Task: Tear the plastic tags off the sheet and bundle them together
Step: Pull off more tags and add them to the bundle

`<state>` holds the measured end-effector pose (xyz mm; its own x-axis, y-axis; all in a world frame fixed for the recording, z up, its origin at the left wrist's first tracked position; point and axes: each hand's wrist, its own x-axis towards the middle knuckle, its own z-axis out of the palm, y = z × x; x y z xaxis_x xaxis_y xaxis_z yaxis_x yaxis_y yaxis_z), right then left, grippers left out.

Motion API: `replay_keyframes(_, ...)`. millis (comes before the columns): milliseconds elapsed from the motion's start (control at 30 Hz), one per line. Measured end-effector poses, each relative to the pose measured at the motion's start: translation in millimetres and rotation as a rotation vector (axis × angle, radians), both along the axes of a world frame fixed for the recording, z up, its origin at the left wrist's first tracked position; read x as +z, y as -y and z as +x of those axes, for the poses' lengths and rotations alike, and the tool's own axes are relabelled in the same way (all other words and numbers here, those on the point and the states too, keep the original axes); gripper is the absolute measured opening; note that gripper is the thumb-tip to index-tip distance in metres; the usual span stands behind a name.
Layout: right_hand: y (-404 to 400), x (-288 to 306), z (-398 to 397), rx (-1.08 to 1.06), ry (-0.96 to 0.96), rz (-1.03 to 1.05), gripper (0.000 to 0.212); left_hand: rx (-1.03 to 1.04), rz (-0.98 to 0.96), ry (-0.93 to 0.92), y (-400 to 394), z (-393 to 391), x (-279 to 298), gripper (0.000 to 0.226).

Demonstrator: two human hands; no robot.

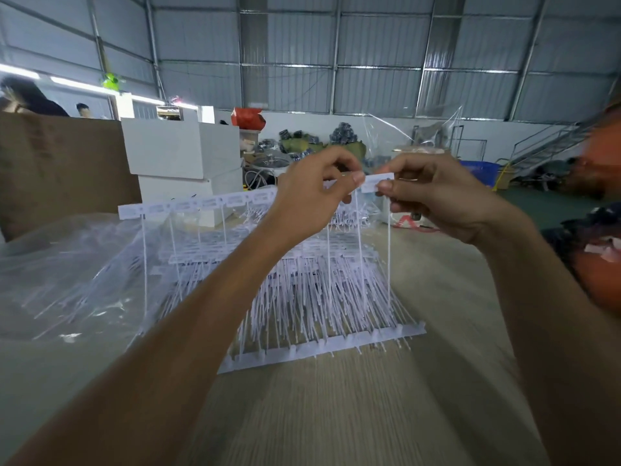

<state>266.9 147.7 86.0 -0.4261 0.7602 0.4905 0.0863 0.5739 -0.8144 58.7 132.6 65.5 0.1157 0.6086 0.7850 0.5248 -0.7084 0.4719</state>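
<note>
Seen from the head camera, a person holds a white plastic sheet of joined tags [188,206] up above a pale wood-grain table [369,415]. The left hand [312,196] pinches the sheet's top strip at its right end, thumb curled against fingers. The right hand [433,193] pinches a single white rectangular tag [378,182] just beside it, its thin tail hanging down. More white tag sheets [302,297] lie piled on the table below, beside a crumpled clear plastic bag [67,270].

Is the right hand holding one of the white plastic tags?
Yes, the right hand pinches the head of one white tag between thumb and fingers.
</note>
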Motion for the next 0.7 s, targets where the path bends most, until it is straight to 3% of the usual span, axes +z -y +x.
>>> replay_keyframes(267, -3.0, -8.5, -5.1, -0.014, -0.009, -0.124, 0.008, 0.015, -0.005, -0.062, -3.7, -2.1, -1.9, 0.006)
replay_keyframes(533, 13.5, 5.8, -8.7, -0.138, 0.271, 0.109, 0.006, 0.069, -0.063, -0.064, -0.8, 5.2, -4.6, 0.008)
replay_keyframes(700, 10.6, 4.3, -17.5, -0.171, 0.244, 0.240, 0.014, -0.015, -0.115, 0.060, 0.8, -3.0, 1.9, 0.010)
